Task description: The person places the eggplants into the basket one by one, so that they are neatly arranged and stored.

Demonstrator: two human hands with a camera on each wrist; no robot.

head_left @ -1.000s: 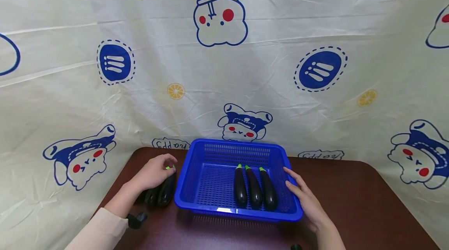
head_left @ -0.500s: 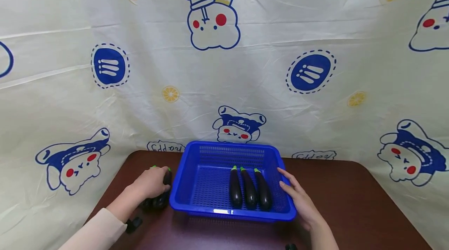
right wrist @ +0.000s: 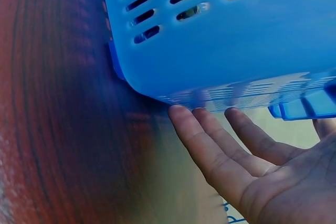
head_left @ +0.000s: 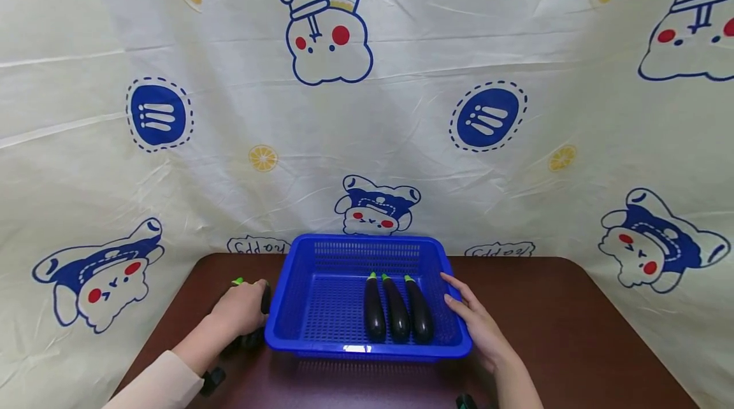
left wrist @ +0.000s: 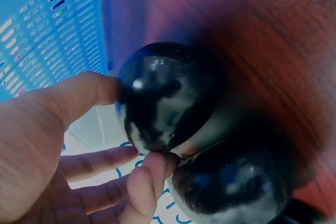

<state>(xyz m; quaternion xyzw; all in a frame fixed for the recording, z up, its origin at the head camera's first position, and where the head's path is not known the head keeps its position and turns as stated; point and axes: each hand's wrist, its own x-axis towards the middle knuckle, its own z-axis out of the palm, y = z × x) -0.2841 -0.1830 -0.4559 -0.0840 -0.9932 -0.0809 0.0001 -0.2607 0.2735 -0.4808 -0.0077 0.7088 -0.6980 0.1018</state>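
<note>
Left of the blue basket (head_left: 357,350), my left hand (head_left: 239,308) grips an eggplant (left wrist: 165,95); the left wrist view shows thumb and fingers on either side of it. A second eggplant (left wrist: 233,184) lies beside that one. My right hand (head_left: 478,326) rests against the basket's right side, and its fingers (right wrist: 202,142) look extended along the wall in the right wrist view. Inside the basket, three eggplants (head_left: 398,311) lie side by side in its right half, green stem ends toward the back.
Under everything is a dark brown table (head_left: 550,332). A pale patterned cloth (head_left: 413,109) hangs behind it. Small dark objects lie near the left wrist (head_left: 213,381) and at the front edge of the head view (head_left: 466,401).
My left hand has come down from the stem ends and closed around an eggplant beside the basket. The head view has shifted slightly. My right hand stays at the basket's side.
</note>
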